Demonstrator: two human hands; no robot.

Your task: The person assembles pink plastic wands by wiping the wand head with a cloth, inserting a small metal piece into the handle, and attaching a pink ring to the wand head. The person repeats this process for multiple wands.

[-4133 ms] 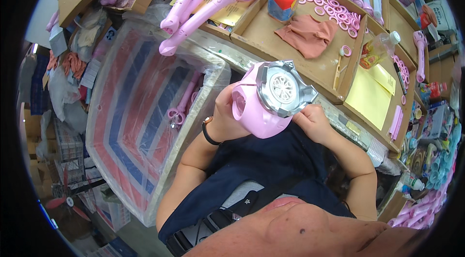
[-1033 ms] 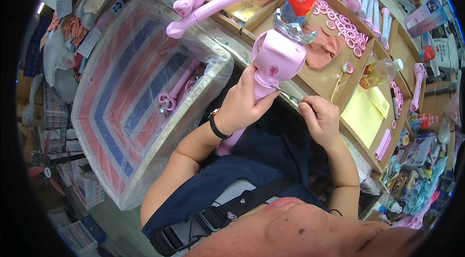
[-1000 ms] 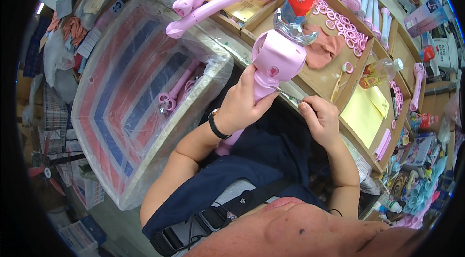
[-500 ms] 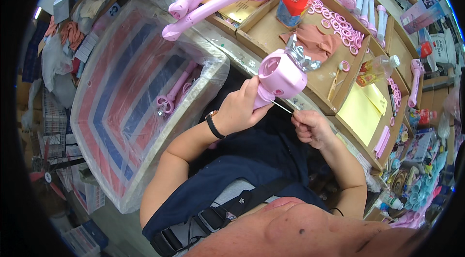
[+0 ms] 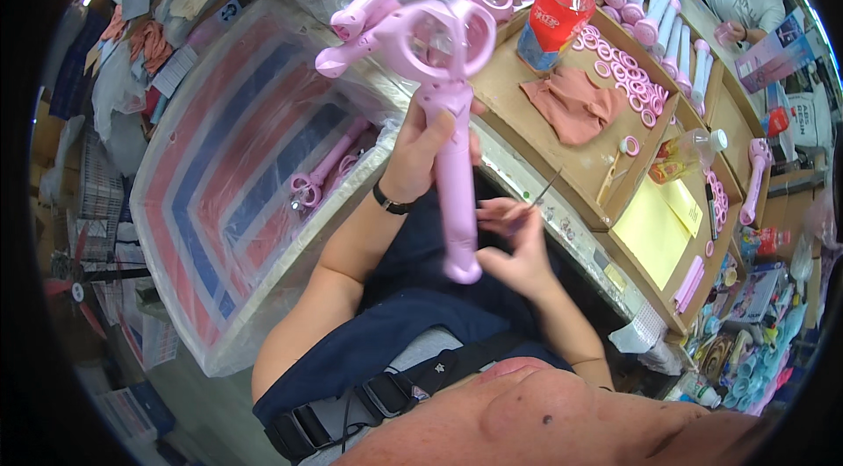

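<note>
The left hand (image 5: 420, 154) grasps a pink wand (image 5: 455, 180) around its upper handle, head far, butt near, over the dark apron (image 5: 413, 312). The right hand (image 5: 520, 253), blurred, holds a thin tool (image 5: 548, 187) just right of it. A striped bin (image 5: 206, 202) stands left; far right, a cardboard tray (image 5: 571, 169) carries a cloth (image 5: 575, 106).

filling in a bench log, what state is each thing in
Pink wand: held, handle end toward the person
Left grip: closed around the wand
Right grip: holding a thin tool
Red-labelled bottle: upright, capped
Clear bottle: capped
Orange cloth: crumpled
Pink rings: loose, grouped
Yellow paper: lying flat
</note>
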